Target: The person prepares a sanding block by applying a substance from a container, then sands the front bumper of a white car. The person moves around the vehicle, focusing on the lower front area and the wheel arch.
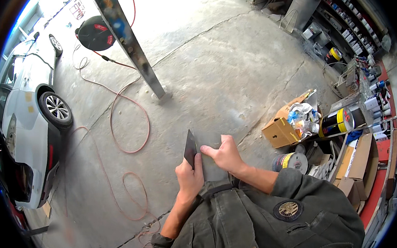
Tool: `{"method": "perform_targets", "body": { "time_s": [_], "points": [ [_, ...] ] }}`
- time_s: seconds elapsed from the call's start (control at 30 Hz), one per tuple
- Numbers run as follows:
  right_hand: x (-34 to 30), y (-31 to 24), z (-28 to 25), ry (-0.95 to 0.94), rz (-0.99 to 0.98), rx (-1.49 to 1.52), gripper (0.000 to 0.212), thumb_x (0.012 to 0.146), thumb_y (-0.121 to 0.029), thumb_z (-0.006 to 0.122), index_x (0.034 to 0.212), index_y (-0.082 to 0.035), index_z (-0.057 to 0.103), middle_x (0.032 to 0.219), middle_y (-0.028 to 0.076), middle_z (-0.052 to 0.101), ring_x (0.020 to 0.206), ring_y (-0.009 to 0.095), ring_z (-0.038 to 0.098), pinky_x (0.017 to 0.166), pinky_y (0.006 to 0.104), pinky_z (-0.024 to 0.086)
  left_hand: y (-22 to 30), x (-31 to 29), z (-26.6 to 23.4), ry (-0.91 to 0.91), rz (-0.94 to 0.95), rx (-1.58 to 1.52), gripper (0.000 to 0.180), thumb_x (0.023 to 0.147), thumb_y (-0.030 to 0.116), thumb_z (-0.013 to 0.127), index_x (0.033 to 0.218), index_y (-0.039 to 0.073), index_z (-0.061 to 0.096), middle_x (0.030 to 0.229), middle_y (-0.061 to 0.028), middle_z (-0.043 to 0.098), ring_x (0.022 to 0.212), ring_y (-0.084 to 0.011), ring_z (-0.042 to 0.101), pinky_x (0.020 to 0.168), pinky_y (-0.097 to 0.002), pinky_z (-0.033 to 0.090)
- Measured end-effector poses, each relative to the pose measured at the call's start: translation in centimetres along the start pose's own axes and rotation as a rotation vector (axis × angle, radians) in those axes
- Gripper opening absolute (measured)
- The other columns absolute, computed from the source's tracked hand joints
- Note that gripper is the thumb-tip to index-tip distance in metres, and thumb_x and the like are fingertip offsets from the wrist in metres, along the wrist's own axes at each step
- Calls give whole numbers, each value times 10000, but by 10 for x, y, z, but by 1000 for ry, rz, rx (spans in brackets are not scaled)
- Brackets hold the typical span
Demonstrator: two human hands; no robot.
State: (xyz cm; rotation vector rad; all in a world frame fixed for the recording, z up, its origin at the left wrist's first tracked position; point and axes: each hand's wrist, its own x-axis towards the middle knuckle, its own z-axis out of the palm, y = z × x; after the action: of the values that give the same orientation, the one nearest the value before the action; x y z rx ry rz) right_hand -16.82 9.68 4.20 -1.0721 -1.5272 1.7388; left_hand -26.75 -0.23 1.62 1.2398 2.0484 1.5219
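In front of my body my left hand (190, 177) is closed around a thin dark flat blade (190, 148), which looks like a metal filler spreader. Its thumb lies along the blade, whose pointed corner tilts up. Close on the right, my right hand (226, 155) is closed, with the thumb stretched toward the blade. A flat grey piece (213, 163) seems to lie under that thumb, between the two hands. It blends with the concrete, so its kind and full outline cannot be made out.
A silver car (32, 120) stands at the left. A hose reel (95, 33) hangs beside a steel post (132, 48); its red hose (112, 118) loops over the floor. At right are a cardboard box (281, 130) of rubbish, cans (337, 122) and a cluttered red bench (383, 172).
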Motion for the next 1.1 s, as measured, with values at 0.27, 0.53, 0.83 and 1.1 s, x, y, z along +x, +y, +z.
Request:
{"method": "perform_targets", "body": {
  "time_s": [0.27, 0.53, 0.83, 1.1],
  "points": [
    [4, 13, 86, -65, -72, 30, 145, 809, -64, 690, 869, 67, 676, 760, 85, 709, 673, 94, 604, 610, 291, 497, -31, 6, -65, 257, -249, -110, 198, 911, 64, 631, 1073, -50, 647, 852, -110, 713, 725, -129, 635, 672, -279, 502],
    [22, 36, 163, -207, -44, -102, 128, 813, -59, 681, 826, 66, 655, 692, 104, 683, 624, 95, 590, 556, 303, 479, -71, 1, -123, 278, -202, 111, 260, 894, 18, 620, 1151, -13, 650, 897, -186, 712, 755, -219, 717, 667, -326, 534],
    [111, 47, 286, -560, 88, -73, 111, 829, -63, 690, 864, 42, 674, 752, 54, 690, 639, 90, 600, 570, 286, 489, -137, 40, -230, 204, -542, -7, 186, 934, 104, 606, 1033, -43, 663, 642, -112, 626, 549, -137, 566, 546, -298, 448],
    [210, 49, 414, -588, 750, 49, 139, 828, -48, 706, 938, 30, 674, 842, 65, 691, 700, 143, 664, 622, 292, 545, -192, 160, -300, 743, -692, 250, 276, 942, 135, 600, 1160, -34, 622, 814, -178, 705, 657, -230, 673, 638, -343, 514]
  ]
}}
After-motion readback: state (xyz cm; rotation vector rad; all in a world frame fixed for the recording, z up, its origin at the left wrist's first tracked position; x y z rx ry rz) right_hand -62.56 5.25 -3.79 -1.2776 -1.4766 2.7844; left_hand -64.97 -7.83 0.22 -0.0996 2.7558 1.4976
